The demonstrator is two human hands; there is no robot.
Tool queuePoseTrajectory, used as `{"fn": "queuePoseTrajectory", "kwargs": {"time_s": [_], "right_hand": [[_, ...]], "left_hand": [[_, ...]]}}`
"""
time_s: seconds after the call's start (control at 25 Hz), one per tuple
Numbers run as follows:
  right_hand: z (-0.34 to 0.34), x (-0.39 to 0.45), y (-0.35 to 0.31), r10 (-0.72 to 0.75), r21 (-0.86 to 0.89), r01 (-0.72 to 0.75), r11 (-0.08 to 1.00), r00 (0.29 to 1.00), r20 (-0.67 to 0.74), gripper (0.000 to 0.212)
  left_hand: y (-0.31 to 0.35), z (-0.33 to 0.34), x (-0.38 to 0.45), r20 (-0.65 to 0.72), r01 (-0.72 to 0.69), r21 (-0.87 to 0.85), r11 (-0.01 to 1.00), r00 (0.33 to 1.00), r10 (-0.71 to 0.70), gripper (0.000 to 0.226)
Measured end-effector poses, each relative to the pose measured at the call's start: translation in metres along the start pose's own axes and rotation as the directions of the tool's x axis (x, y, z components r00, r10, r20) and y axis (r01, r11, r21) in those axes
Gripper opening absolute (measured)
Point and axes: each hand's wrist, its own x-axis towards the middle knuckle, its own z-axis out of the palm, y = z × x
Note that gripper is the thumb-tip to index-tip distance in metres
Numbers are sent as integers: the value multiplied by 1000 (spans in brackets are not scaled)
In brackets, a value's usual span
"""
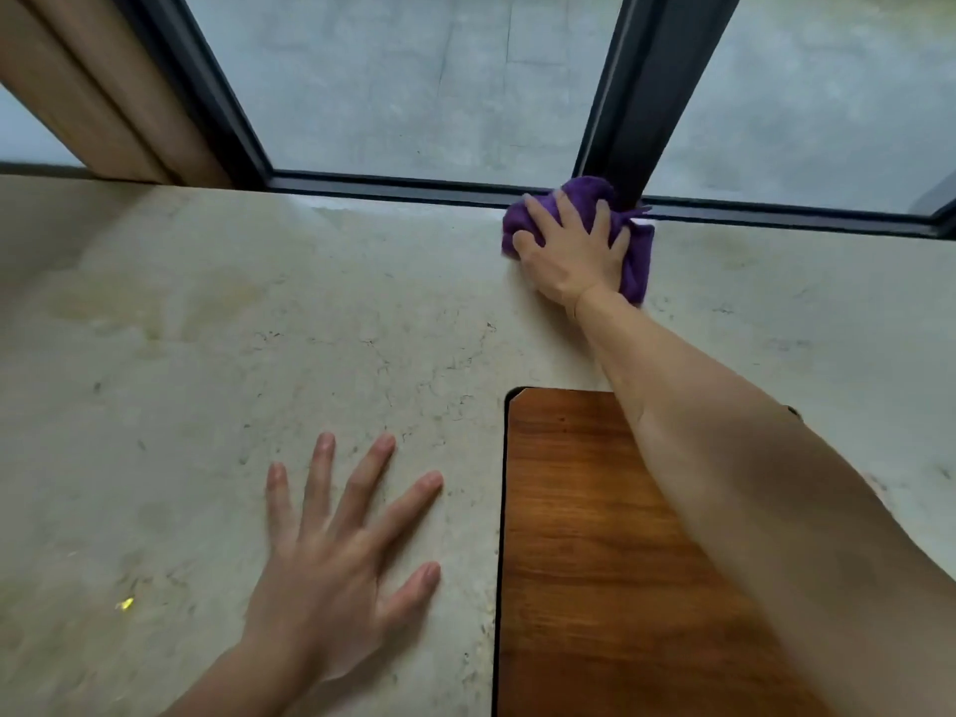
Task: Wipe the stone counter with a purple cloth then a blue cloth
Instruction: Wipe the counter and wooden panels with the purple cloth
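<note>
Purple cloth point(639, 261): bunched, lying on the stone desk point(207, 354) at the far edge, about 1 o'clock from frame centre, touching the dark window frame point(414, 186) where its vertical mullion point(652, 95) meets the sill rail. Part of the cloth shows beyond the fingertips at 12 o'clock and along the hand's 3 o'clock side.

Right hand point(571, 251): palm down on top of the cloth, fingers spread and curled over the bunch, pressing it onto the desk; forearm extends back toward 5 o'clock across the frame.

Left hand point(336, 566): at about 7 o'clock, fully open, fingers splayed, palm flat against the desk, holding nothing; slightly motion-blurred.

Desk surface: pale beige stone with fine dark veining; a duller, smeared patch sits near the far edge at 11 o'clock. A wooden panel point(595, 561) with a rounded corner is set into the desk at 5 o'clock, partly under the right forearm.

Beyond the glass: grey concrete ground. A tan wooden post point(88, 85) stands at 10 o'clock.
</note>
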Motion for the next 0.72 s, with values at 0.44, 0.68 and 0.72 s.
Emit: {"fn": "queuePoseTrajectory", "kwargs": {"time_s": [0.44,0.68,0.72], "right_hand": [[28,-185,-5,-317,-65,320,945,947,55,49],[63,-473,21,-206,-90,209,974,978,41,53],[71,-519,22,-183,-61,185,981,982,37,52]], "left_hand": [[-5,-3,7,80,79,52,996,993,-83,72],[7,-17,-27,-40,93,-16,996,995,-94,58],[6,-17,-46,-66,91,-28,995,993,-93,57]]}}
